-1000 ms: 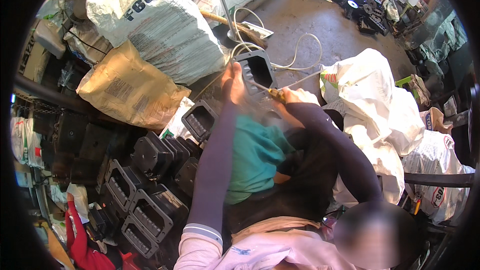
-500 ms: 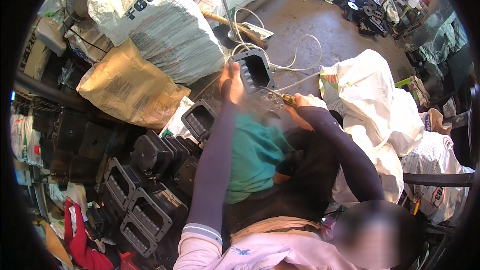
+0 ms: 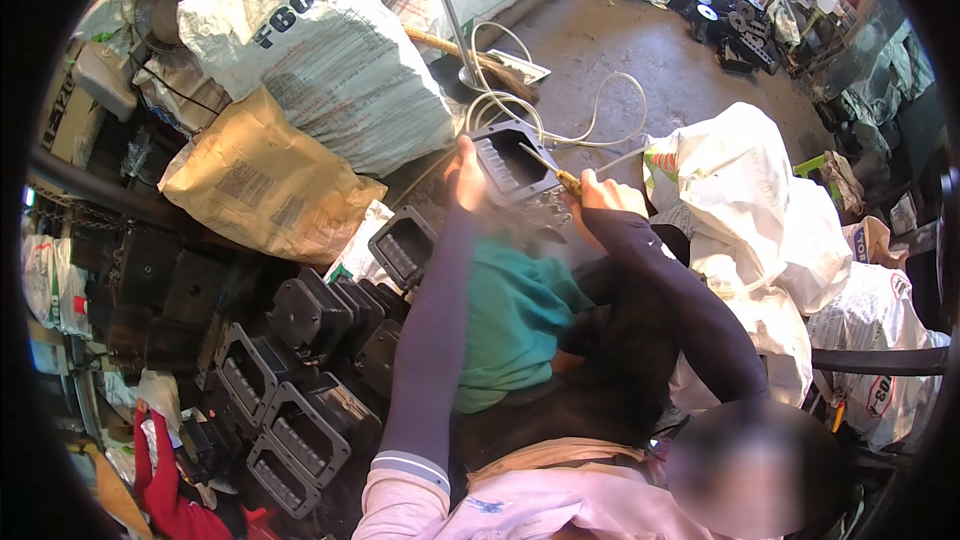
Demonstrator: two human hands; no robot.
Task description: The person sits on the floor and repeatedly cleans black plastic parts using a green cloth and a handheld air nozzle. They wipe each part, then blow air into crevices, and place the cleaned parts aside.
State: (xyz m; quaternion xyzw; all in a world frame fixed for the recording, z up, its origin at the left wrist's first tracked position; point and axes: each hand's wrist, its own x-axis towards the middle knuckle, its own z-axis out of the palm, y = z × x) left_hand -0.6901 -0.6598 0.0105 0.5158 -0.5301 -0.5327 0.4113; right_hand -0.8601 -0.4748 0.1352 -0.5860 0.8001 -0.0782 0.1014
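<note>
My left hand [image 3: 466,176] grips the left side of a black plastic housing [image 3: 499,167], a box with a flanged rim and a ribbed inner wall. Its open side faces up toward me. In my right hand [image 3: 611,197] is a thin-bladed tool [image 3: 567,181] with a yellowish handle; its exact kind is unclear. The blade reaches over the housing's right rim, and its tip shows against the dark opening. Whether the tip touches the plastic I cannot tell. Below, a green cloth [image 3: 515,325] lies over my lap.
Several similar black housings [image 3: 312,430] stand at lower left, with another [image 3: 403,246] beside my left forearm. A brown paper sack [image 3: 270,180] and a large white sack [image 3: 330,60] lie at left. White bags [image 3: 735,200] crowd the right. A pale hose [image 3: 597,110] loops across the floor beyond.
The housing has come slightly lower and tilted in my left hand. My right hand has risen a little, and the blade now points up and left across the opening rather than at the lower rim.
</note>
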